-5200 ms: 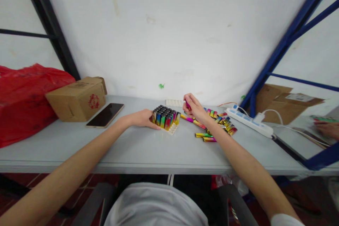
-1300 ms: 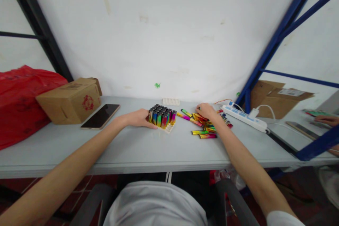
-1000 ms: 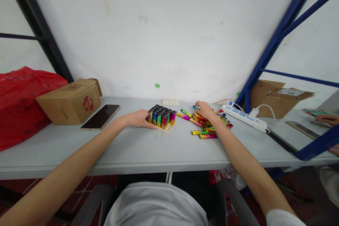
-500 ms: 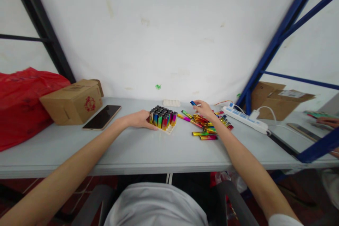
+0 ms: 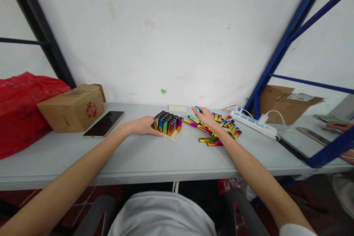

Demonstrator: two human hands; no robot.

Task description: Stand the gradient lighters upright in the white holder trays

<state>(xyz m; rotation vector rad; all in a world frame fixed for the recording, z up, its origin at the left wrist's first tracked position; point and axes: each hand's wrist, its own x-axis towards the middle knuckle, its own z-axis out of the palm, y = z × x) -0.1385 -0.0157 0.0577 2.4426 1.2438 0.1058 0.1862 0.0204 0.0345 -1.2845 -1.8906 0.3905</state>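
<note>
Shiny rainbow-coloured tubes [image 5: 167, 125] with black ends stand upright in a white slotted tray [image 5: 176, 135], packed close together; some slots at its front right corner show bare. My left hand [image 5: 144, 124] grips the left side of this tray, thumb along the front and the other fingers hidden behind. To the right of the tray, my right hand [image 5: 207, 116] pinches one blue-looking tube [image 5: 198, 109], tilted and partly covered by the fingers. Below and beside that hand lies a loose pile of the same metallic tubes [image 5: 210, 139].
Another white tray [image 5: 177, 108] lies by the wall. A tablet [image 5: 104, 124], a cardboard box [image 5: 72, 110] and a red bag [image 5: 26, 112] occupy the left. A power strip [image 5: 254, 123] with cables lies right, before a blue frame [image 5: 276, 57]. Another person's hand [image 5: 340, 125] shows at far right.
My right hand has moved a little left, toward the tray, with the tube, uncovering more of the pile. My left hand keeps its hold on the tray. The view has shifted slightly.
</note>
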